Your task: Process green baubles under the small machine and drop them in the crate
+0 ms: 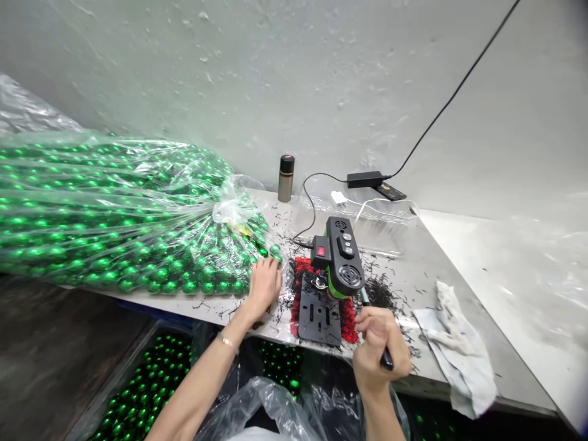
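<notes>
My left hand (265,285) is palm down at the mouth of a clear plastic bag, its fingers curled at a shiny green ball (275,250); the fingertips are partly hidden. My right hand (383,343) is wrapped round the black-ended lever (386,360) of a small bench press. The black press head (345,256), with dials and a red switch, stands over a slotted black base plate (320,324). Under the plate lies a red mat (350,327). What sits beneath the head is mostly hidden.
The clear bag (138,214) full of green balls covers the table's left. Black shavings (381,294) litter the table. Behind stand a flask (285,179) and a power adapter (365,179). A white cloth (459,349) hangs over the front edge. More balls (147,380) lie below.
</notes>
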### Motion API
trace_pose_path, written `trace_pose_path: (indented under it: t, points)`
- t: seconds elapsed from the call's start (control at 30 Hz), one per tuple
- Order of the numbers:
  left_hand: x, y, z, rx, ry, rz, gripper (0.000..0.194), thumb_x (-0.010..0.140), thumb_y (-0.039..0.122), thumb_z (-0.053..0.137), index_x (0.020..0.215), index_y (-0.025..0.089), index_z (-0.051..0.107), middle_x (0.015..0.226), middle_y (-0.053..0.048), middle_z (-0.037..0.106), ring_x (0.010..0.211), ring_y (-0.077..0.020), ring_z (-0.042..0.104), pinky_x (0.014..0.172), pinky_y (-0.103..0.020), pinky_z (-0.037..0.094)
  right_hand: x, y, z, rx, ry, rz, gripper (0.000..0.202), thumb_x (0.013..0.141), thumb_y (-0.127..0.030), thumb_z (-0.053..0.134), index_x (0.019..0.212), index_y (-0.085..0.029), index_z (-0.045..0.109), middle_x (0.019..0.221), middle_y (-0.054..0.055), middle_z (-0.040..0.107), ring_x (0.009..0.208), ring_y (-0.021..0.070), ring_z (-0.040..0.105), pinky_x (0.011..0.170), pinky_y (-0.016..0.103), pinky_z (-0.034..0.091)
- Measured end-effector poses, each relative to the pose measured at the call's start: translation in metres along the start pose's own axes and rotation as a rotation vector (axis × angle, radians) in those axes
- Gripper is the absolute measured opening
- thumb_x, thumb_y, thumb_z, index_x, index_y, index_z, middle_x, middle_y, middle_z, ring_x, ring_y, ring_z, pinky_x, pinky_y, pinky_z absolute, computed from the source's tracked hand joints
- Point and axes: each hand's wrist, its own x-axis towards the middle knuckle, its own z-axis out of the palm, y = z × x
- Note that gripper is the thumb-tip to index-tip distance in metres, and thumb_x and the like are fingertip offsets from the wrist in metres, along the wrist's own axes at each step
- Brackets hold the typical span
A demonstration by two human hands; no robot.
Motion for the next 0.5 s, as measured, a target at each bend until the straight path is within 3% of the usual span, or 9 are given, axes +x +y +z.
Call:
trace_pose_path:
  t: [0.13,0.2,0.3,0.37,0.5]
  points:
    - [0.056,-0.006,-0.002,0.135,-0.203,-0.05,0.021,0.089,0.017,0.062,0.108,0.011,0.069,0.11,-0.021,0.07,0.107,-0.0342,0.06,0.096,-0.047,0.042,0.001,0.001,-0.001,0.005,-0.001,-0.013,0.028,0.094,-0.01,0.048,0.068,-0.019,0.054,0.064,-0.001,0.056,0.06,0.0122,0.057,0.055,0.027,0.039]
    - [0.064,-0.006,-0.001,0.107,-0.224,-0.033,0.017,0.087,0.016,0.064,0.103,0.012,0.07,0.104,-0.018,0.072,0.105,-0.0326,0.062,0.096,-0.044,0.042,0.001,0.002,-0.001,0.008,-0.002,-0.021,0.028,0.094,-0.01,0.047,0.068,-0.019,0.053,0.064,-0.001,0.056,0.06,0.0125,0.057,0.055,0.027,0.04]
    - [0.056,-0.011,-0.005,0.026,-0.2,-0.034,0.026,0.093,0.026,0.062,0.114,0.013,0.068,0.104,-0.015,0.073,0.101,-0.03,0.065,0.09,-0.04,0.045,0.001,0.003,-0.001,0.021,-0.019,-0.038,0.027,0.093,-0.008,0.047,0.069,-0.019,0.053,0.064,-0.001,0.056,0.061,0.0124,0.057,0.056,0.027,0.041]
    - [0.043,-0.016,-0.011,-0.233,-0.156,-0.118,0.036,0.094,0.036,0.061,0.123,0.015,0.065,0.102,-0.011,0.074,0.093,-0.0265,0.067,0.083,-0.036,0.048,0.0,0.003,-0.001,0.027,-0.023,-0.041,0.026,0.093,-0.008,0.047,0.07,-0.019,0.053,0.064,-0.002,0.056,0.062,0.0123,0.058,0.056,0.027,0.041]
    - [0.004,-0.015,-0.02,-1.185,-0.144,-0.468,0.038,0.084,0.039,0.075,0.114,0.016,0.068,0.094,-0.006,0.073,0.08,-0.0174,0.069,0.072,-0.027,0.053,0.0,0.003,0.001,0.021,-0.004,-0.028,0.028,0.094,-0.009,0.046,0.069,-0.019,0.053,0.064,-0.002,0.055,0.061,0.0119,0.057,0.056,0.027,0.041]
